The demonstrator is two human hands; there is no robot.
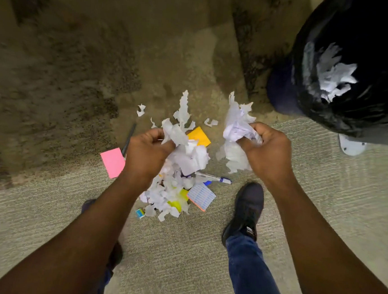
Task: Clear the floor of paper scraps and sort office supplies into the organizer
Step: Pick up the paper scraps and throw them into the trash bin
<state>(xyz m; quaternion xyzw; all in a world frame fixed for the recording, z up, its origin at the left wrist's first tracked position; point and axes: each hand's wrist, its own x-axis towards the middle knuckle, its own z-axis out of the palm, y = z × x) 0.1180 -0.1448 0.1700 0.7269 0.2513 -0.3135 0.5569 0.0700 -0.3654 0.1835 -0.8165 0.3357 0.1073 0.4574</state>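
The left hand (149, 147) grips a bunch of torn white paper (177, 133), its fingers curled round the scraps above the pile. The right hand (266, 148) clutches a second, crumpled wad of white paper (237, 127), with ragged strips sticking up on the far side and hanging down on the near side of the fist. The 2 hands are apart, left and right of the heap.

Between and below them, a pile of paper scraps (173, 187) lies on the carpet (179, 251), mixed with office supplies. An orange sticky pad (200, 135) lies at the far edge of the pile, a pink sticky pad (112, 162) to the left, and a dark pencil (129, 136) just beyond the pink one. A blue-and-white pen (213, 178) lies at the right of the pile, a lined notepad (201, 196) just nearer, and something yellow (178, 201) is half buried under the scraps. A few loose shreds (141, 110) lie on the far side.

At the far right stands a bin with a black bag (355, 109), white paper (335, 74) already inside. A black shoe (246, 212) and a blue trouser leg (252, 274) stand near the pile on the right.
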